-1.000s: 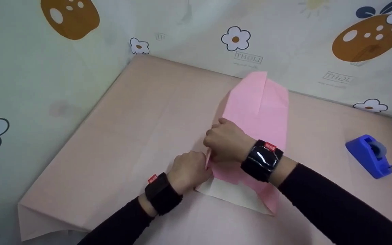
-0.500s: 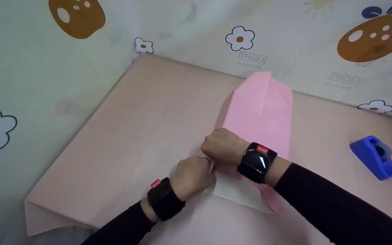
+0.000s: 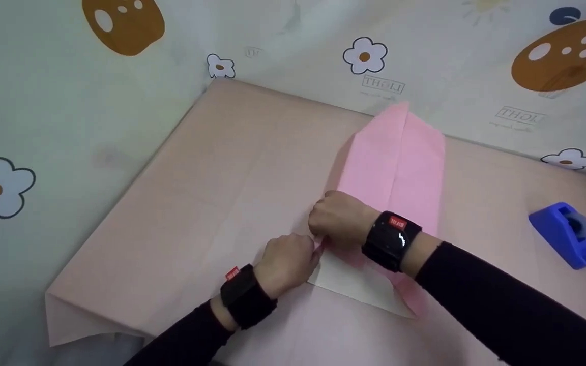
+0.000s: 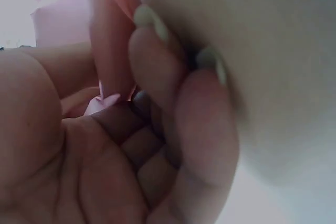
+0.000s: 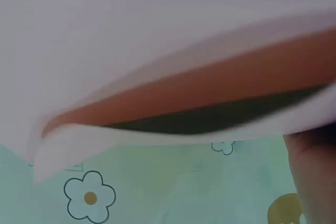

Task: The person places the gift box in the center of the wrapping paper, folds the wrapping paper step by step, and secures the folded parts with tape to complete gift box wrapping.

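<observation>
Long pink paper (image 3: pixel 420 173), folded into a bag-like shape with a lengthwise seam, stretches from the hands toward the back edge of the table. Its near end shows a pale panel (image 3: pixel 356 284). My left hand (image 3: pixel 287 262) pinches the paper's near left edge, and the left wrist view has pink paper (image 4: pixel 111 40) between thumb and curled fingers. Just above it, my right hand (image 3: pixel 341 218) grips the same edge, its knuckles up and fingertips mostly hidden. In the right wrist view the paper (image 5: pixel 131 35) fills most of the picture, with a dark gap along its fold.
A blue tape dispenser (image 3: pixel 557 231) stands at the right side of the table. Pale pink covering lies over the table (image 3: pixel 196 193), its corner hanging at the front left. Behind rises a wall sheet (image 3: pixel 293 61) printed with flowers and brown fruit.
The right hand has come down slightly along the edge, close to the left hand. The paper's far flap has shifted into a pointed tip. The whole head view has drifted a little.
</observation>
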Motion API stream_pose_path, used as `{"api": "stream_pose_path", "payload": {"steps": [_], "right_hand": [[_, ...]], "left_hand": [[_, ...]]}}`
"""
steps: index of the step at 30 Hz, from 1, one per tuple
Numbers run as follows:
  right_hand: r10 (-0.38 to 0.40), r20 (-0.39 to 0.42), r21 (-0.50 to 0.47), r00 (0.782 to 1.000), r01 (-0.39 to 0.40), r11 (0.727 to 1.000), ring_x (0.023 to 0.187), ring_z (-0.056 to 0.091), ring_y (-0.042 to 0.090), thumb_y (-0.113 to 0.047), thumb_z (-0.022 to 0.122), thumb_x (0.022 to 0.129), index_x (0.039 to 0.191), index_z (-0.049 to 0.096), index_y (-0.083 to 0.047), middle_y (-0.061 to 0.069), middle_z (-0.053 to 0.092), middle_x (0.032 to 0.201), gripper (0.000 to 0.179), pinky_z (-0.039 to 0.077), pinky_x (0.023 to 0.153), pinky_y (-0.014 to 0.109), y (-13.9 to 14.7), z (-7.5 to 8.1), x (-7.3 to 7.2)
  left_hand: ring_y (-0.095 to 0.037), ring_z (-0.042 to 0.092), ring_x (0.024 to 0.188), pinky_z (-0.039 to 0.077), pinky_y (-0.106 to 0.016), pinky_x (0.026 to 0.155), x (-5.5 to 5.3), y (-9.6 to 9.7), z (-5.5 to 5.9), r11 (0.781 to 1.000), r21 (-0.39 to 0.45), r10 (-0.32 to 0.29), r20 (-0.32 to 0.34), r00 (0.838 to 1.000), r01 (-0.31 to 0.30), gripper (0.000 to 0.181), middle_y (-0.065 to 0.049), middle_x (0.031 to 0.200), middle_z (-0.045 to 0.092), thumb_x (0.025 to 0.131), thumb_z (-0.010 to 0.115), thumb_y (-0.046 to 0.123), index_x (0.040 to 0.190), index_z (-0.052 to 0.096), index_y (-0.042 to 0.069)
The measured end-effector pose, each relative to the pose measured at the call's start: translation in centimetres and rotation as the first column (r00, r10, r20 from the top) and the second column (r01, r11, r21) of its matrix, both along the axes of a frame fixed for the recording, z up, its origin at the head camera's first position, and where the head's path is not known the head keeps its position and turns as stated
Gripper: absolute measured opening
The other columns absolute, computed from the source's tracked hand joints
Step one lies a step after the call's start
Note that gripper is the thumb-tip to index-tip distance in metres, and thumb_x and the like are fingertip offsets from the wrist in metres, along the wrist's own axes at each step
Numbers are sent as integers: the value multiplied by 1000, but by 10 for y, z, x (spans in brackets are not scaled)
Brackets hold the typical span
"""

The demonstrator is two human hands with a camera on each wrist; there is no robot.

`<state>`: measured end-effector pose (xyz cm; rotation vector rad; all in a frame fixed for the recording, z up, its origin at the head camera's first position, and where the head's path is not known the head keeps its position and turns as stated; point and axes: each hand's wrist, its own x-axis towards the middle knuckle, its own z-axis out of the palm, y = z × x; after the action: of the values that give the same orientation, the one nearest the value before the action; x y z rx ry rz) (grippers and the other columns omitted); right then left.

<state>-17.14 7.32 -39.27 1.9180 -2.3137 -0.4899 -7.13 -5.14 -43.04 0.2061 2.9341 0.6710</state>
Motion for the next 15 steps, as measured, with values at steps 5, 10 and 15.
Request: {"api": "stream_pose_path", "payload": {"steps": [5,10,15], "right_hand": [[-15,-5,1,1000,15,1000,62,62,12,-21,85,71,67,71,-22,-4,75,72,15,49,65,31,1,-2,1],[-18,-37,-30,999,17,999,62,61,12,-23,82,73,65,70,-24,-5,74,70,15,48,66,30,1,-3,2],[-13,-36,-81,999,10,997,71,61,15,-26,84,72,69,73,-24,-5,72,71,12,49,75,31,2,-6,2]], "left_hand": [[-13,38,49,30,-29,42,1,0,0,1000,-8,-5,-36,999,4,48,4,54,34,101,59,29,58,50,11],[-12,39,50,30,-28,44,2,-1,0,1000,24,-6,18,1000,5,44,5,55,34,97,66,31,60,49,13],[-11,38,50,29,-27,43,2,-1,-1,999,-6,-33,-12,999,33,39,4,55,37,96,66,25,62,52,12]]}}
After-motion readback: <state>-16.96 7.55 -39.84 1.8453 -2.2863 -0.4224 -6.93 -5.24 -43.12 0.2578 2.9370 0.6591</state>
